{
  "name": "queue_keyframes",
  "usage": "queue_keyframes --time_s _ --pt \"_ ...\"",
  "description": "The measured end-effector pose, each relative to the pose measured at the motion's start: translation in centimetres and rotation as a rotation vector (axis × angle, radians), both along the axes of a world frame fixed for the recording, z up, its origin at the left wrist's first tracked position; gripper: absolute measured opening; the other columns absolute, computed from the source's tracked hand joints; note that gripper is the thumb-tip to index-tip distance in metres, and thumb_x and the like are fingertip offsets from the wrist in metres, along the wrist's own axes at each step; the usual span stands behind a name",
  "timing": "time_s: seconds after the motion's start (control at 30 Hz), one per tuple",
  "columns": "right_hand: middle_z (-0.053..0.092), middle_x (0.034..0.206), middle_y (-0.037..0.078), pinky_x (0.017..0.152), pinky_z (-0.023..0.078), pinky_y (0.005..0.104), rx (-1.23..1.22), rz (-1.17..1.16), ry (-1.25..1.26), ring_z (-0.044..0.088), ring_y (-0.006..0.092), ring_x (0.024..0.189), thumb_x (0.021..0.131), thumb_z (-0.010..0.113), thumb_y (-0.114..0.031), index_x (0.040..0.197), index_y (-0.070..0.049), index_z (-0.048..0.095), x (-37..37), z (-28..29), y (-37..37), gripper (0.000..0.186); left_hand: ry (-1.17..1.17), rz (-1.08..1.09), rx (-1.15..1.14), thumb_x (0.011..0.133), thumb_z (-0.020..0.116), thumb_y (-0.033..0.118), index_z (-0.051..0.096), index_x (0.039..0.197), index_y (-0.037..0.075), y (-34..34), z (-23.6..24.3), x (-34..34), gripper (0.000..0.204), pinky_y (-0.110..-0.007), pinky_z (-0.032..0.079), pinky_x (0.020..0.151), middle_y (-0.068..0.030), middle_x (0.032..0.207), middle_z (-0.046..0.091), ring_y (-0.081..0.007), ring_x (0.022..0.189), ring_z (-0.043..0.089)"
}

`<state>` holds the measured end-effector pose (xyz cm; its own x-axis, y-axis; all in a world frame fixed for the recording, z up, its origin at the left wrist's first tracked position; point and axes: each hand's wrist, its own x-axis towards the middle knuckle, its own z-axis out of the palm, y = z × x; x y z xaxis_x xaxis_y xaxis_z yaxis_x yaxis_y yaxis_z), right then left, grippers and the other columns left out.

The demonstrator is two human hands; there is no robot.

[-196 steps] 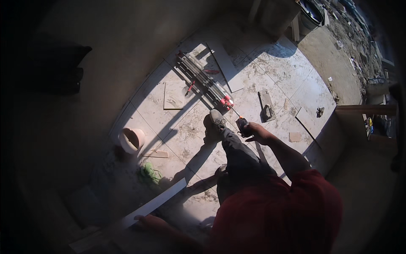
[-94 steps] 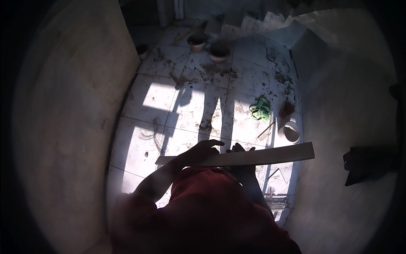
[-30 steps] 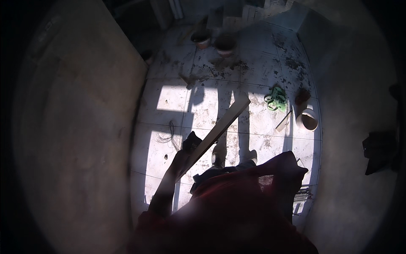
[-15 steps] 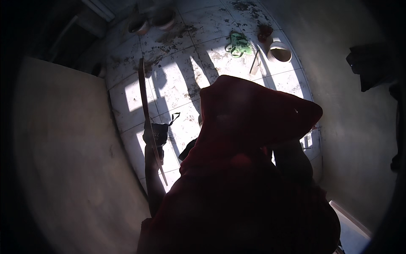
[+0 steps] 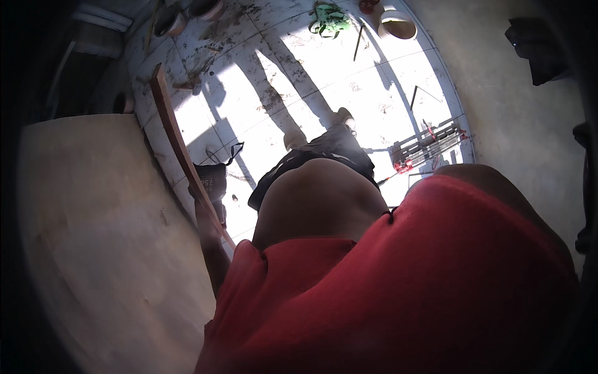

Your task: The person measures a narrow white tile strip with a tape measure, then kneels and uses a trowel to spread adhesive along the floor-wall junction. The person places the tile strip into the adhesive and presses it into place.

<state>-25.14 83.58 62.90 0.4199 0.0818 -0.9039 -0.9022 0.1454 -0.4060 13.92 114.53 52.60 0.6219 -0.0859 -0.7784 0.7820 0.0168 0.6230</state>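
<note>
At left, curled fingers (image 5: 220, 210) grip strip (image 5: 179, 147).

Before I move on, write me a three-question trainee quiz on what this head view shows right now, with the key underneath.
1. Multiple choice: which hand is seen gripping the long, narrow reddish-brown strip? A left; B right.
2. True or false: in the picture, the crumpled green bundle lies to the left of the round, pale, open-topped container.
3. Fill in: the parts at both ends of the long metal-railed tool on the floor are coloured ____.

Key: 1. A, the left hand. 2. True. 3. Red.
</note>
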Motion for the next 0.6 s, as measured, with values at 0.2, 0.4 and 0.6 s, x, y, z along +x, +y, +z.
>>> queue_keyframes --time_s 0.2,0.4,0.6 --pt "0.064 0.103 0.014 0.082 0.053 0.0379 0.080 0.031 0.022 0.065 0.0233 0.088 0.096 0.054 -0.023 0.116 -0.001 0.057 0.2 0.3 2.9 0.030 0.056 0.033 0.003 0.090 0.039 0.058 0.052 0.093 0.015 -0.3 -0.3 0.5 0.045 -0.025 0.033 0.033 0.0023 0.060 0.048 -0.0117 0.042 0.045" --pt "0.064 0.104 0.014 0.082 0.053 0.0381 0.154 0.066 0.006 0.065 0.0235 0.089 0.096 0.055 -0.023 0.117 -0.001 0.057 2.1 -0.2 3.4 0.030 0.211 0.495 -0.497 0.095 0.040 0.052 0.046 0.078 0.020 -2.6 2.5 0.5 0.037 -0.023 0.027 0.031 0.0060 0.053 0.039 -0.0082 0.037 0.037" --pt "0.064 0.105 0.014 0.082 0.053 0.0384 0.086 0.075 -0.071 0.065 0.0236 0.089 0.096 0.055 -0.023 0.118 -0.001 0.057 7.3 -1.8 -0.8 0.031 -0.029 0.220 -0.126 0.095 0.041 0.051 0.048 0.080 0.018 -3.7 3.9 0.1 0.037 -0.024 0.029 0.033 0.0045 0.055 0.041 -0.0092 0.039 0.039"
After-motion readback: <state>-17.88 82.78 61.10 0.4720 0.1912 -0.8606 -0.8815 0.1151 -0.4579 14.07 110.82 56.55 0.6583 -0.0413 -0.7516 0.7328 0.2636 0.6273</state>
